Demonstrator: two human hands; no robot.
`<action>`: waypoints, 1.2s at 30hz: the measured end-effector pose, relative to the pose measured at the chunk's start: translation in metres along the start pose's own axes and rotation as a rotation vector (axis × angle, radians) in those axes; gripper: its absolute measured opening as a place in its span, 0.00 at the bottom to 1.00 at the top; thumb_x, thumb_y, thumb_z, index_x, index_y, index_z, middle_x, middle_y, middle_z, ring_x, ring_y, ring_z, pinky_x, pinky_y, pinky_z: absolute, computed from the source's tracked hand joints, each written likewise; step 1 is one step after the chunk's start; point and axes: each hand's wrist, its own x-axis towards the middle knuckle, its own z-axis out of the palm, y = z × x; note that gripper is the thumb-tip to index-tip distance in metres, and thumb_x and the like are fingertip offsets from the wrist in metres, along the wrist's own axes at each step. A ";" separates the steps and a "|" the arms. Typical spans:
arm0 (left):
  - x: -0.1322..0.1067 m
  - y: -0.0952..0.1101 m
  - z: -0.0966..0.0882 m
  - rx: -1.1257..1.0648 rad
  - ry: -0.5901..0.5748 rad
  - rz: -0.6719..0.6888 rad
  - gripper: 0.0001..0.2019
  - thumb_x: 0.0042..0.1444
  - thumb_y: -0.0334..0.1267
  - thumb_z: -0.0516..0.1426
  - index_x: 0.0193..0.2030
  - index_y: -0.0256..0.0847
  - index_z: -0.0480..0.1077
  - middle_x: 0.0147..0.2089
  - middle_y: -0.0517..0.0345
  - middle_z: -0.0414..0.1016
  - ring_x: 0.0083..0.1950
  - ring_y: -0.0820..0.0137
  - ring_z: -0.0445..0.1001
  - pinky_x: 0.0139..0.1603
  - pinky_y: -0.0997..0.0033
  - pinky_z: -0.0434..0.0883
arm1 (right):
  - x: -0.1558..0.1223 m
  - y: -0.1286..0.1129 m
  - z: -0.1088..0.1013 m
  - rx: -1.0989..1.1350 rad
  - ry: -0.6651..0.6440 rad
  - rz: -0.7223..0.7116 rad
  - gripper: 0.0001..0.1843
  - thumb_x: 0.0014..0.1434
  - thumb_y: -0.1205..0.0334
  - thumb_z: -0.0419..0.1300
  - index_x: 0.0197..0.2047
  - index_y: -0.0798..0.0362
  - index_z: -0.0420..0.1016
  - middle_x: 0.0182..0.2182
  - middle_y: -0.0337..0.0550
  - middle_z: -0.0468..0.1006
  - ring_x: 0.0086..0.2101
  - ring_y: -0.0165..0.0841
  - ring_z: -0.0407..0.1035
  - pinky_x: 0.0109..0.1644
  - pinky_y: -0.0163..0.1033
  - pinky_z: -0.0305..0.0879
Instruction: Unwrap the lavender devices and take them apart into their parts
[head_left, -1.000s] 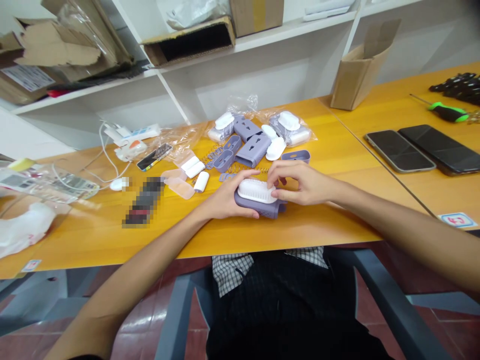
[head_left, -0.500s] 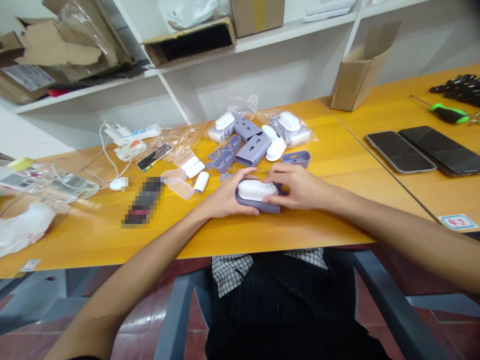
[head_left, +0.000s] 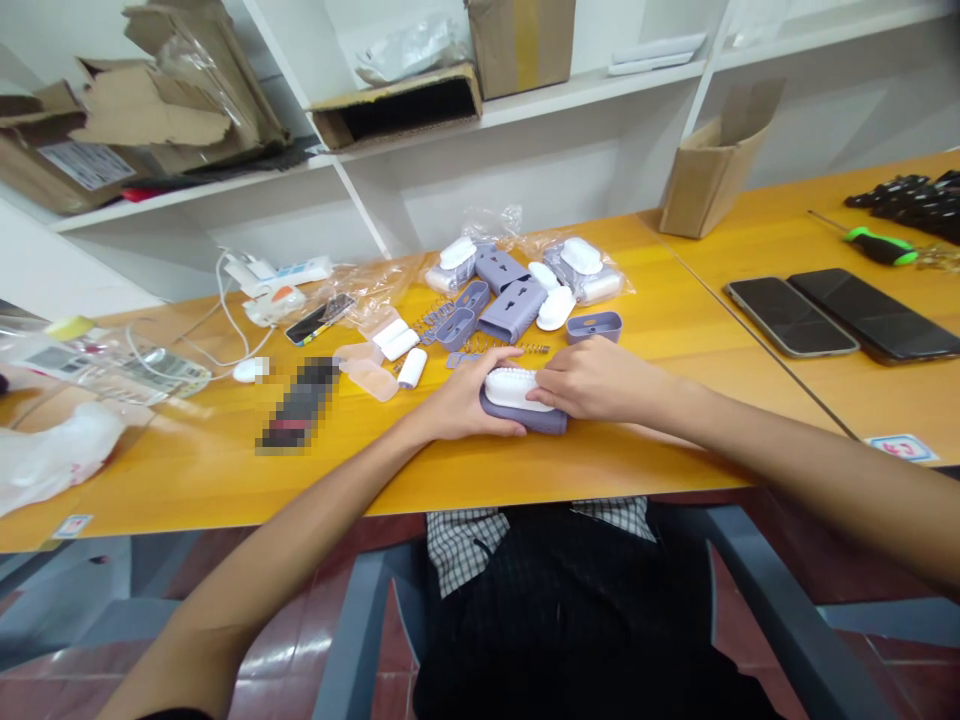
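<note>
On the table in front of me, a purple plastic housing lies with a white oval brush-like piece at its upper side. A row of small bumps or bristles runs along the white piece's far edge. My left hand is closed round the left end of the housing, thumb on the near side. With fingers bent together, my right hand grips the right end of the white piece. Just beyond the hands lie a coil spring and an open purple cup.
Farther back are purple housings, white oval pieces, bagged units and white cylinders. Phones and a screwdriver lie to the right. A power strip with cables and plastic bags occupies the left.
The right fingers have curled in closer on the white piece's right end. The left hand keeps its hold. The whole view has shifted slightly.
</note>
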 end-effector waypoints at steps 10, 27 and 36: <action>0.002 -0.007 0.003 -0.075 0.026 -0.004 0.55 0.37 0.55 0.79 0.70 0.48 0.60 0.63 0.47 0.76 0.63 0.47 0.76 0.65 0.46 0.71 | -0.005 0.007 0.009 -0.005 0.099 -0.162 0.28 0.81 0.55 0.44 0.38 0.58 0.78 0.29 0.49 0.82 0.26 0.33 0.67 0.33 0.44 0.41; 0.004 0.010 0.012 -0.014 0.084 -0.025 0.42 0.39 0.57 0.76 0.57 0.46 0.64 0.56 0.50 0.75 0.56 0.51 0.76 0.58 0.50 0.73 | -0.018 0.016 0.007 0.169 0.101 -0.107 0.29 0.80 0.55 0.44 0.32 0.55 0.77 0.26 0.46 0.79 0.24 0.32 0.61 0.34 0.43 0.44; 0.004 0.000 0.011 -0.146 0.022 0.064 0.46 0.40 0.57 0.77 0.61 0.45 0.63 0.61 0.47 0.73 0.62 0.47 0.75 0.63 0.45 0.73 | 0.006 -0.007 -0.005 0.167 0.131 0.090 0.28 0.70 0.41 0.53 0.51 0.56 0.81 0.31 0.49 0.84 0.26 0.35 0.66 0.33 0.41 0.42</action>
